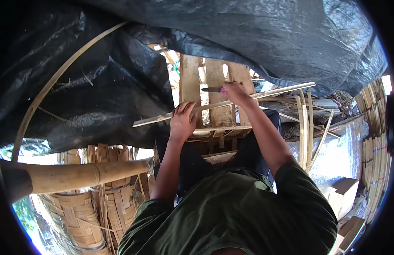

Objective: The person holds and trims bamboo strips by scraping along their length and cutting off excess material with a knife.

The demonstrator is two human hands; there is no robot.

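1. Nearest, at 6 o'clock, is a dark green shirt (231,208)
2. The left hand (183,121), near centre, curls over a bamboo strip (286,90), grasping it, presumably to steady it
3. The right hand (237,92), towards 1 o'clock, grips a knife (212,90) beyond the strip, blade pointing to 9 o'clock, perhaps to leave the edge clear
4. The strip slants from 9 to 2 o'clock over the slatted bench (217,115), probably for support; I cannot tell if they touch
5. Loose lengths of bamboo (304,131) stand at 3 o'clock, perhaps for easy reach
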